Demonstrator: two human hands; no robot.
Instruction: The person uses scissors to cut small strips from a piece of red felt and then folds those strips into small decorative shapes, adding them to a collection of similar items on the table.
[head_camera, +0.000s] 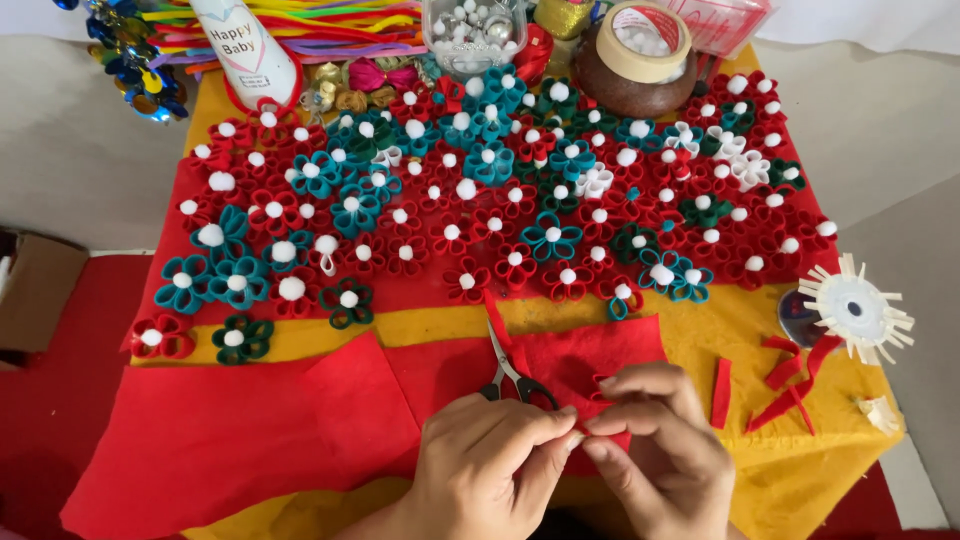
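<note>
I pinch a small folded piece of red felt (600, 418) between both sets of fingertips, just above the big red felt sheet (250, 430) at the table's near edge. My left hand (490, 470) and right hand (665, 450) are both closed on it. My grip is small, so I judge the fold could spring open. The small metal scissors (508, 372) lie touching my left knuckles; a nudge could shift them. My fingers hide the piece's shape, and the finished red and teal felt flowers (500, 190) blur together farther back.
</note>
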